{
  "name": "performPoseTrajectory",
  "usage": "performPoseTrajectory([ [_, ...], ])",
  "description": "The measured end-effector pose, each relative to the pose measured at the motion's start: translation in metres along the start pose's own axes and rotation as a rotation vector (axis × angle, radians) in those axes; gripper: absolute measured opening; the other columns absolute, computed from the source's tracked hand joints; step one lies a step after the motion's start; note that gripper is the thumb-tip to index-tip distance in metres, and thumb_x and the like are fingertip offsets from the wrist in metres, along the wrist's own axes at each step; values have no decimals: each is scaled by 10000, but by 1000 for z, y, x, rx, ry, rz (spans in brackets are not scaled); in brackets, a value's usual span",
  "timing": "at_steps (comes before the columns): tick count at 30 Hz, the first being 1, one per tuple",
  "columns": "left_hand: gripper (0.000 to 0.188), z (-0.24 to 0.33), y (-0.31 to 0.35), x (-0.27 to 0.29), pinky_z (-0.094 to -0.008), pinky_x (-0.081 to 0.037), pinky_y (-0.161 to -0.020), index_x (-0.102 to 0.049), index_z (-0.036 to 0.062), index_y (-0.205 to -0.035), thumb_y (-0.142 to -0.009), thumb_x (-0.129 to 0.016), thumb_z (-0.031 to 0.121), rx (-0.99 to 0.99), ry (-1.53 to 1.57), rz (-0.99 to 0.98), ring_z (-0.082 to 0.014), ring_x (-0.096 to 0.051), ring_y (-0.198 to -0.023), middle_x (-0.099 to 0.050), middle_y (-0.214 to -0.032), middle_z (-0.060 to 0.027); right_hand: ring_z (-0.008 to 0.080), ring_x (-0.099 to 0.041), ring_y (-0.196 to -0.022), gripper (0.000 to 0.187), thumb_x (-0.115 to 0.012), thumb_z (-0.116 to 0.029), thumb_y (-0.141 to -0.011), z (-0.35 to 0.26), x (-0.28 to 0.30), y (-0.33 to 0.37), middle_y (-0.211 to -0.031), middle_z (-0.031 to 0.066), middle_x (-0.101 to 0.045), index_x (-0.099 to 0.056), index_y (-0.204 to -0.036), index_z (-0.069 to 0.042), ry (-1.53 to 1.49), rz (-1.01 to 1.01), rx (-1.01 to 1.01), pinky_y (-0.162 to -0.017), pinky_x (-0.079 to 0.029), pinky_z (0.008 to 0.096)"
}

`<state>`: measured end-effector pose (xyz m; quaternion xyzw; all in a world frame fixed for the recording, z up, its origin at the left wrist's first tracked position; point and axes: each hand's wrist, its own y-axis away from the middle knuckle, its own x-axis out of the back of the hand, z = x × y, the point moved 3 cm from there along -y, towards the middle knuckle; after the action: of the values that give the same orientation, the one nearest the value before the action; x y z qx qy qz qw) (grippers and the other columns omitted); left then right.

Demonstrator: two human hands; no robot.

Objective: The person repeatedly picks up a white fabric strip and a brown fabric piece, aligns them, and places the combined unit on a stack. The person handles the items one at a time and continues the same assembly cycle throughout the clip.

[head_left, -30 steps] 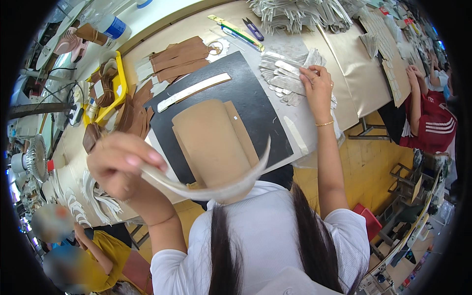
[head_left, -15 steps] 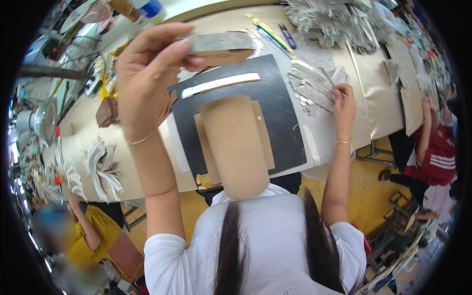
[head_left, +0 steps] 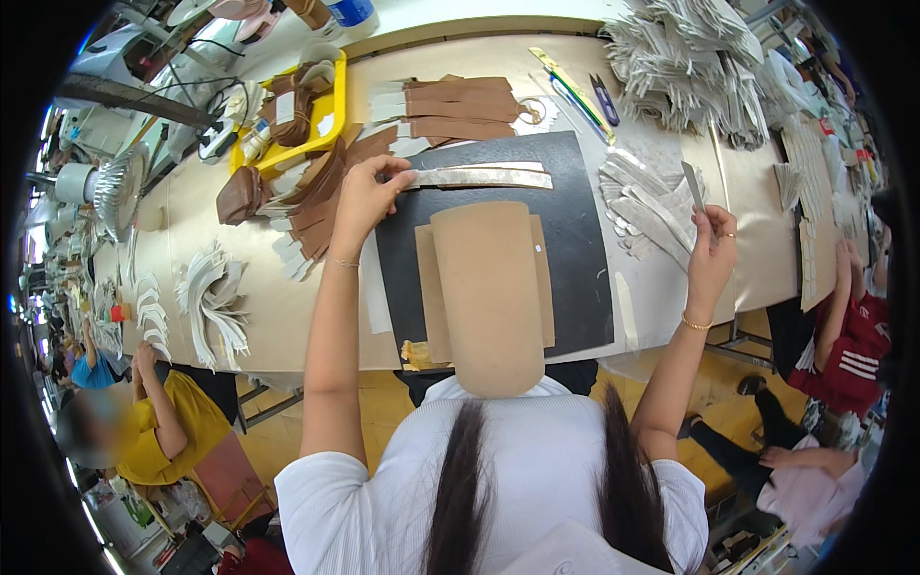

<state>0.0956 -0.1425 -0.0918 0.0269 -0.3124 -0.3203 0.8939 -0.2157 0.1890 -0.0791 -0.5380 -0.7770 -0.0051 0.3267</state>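
Note:
My left hand pinches the left end of a grey-white strip with a brown edge. This strip lies low over the black mat, just in front of another pale strip and partly overlapping it. My right hand is raised beside a loose pile of grey strips, its fingers closed on a thin, flat grey piece that points up. What kind of piece this is cannot be made out. Between my arms a tan curved board rests over a flat brown board.
Brown strips with pale ends lie beyond the mat. A yellow tray stands far left, snips and pens far right, near a big heap of grey strips. Other people work at the left and right.
My left hand has come down from above the mat, laying its strip beside the other one. The right hand has shifted slightly right and nearer, still holding its thin piece. The view has shifted.

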Motion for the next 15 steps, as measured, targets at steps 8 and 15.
performPoseTrajectory([
  [8,356,-13,-80,31,-365,-489,-694,-666,-48,-946,-761,-723,251,-226,-402,448,-269,-645,-720,-633,-716,-201,98,-580,-800,203,-551,-48,-924,-41,-14,3,-937,70,-649,-607,-1105,23,-138,-88,-38,-740,-462,222],
  [15,269,-25,-108,29,-363,-502,-626,-646,8,-776,-717,-756,246,-90,-363,392,-277,-641,-590,-636,-621,-160,100,-587,-772,160,-579,-25,-902,-57,-7,2,-875,50,-637,-621,-1046,30,-168,-46,4,-718,-481,226],
])
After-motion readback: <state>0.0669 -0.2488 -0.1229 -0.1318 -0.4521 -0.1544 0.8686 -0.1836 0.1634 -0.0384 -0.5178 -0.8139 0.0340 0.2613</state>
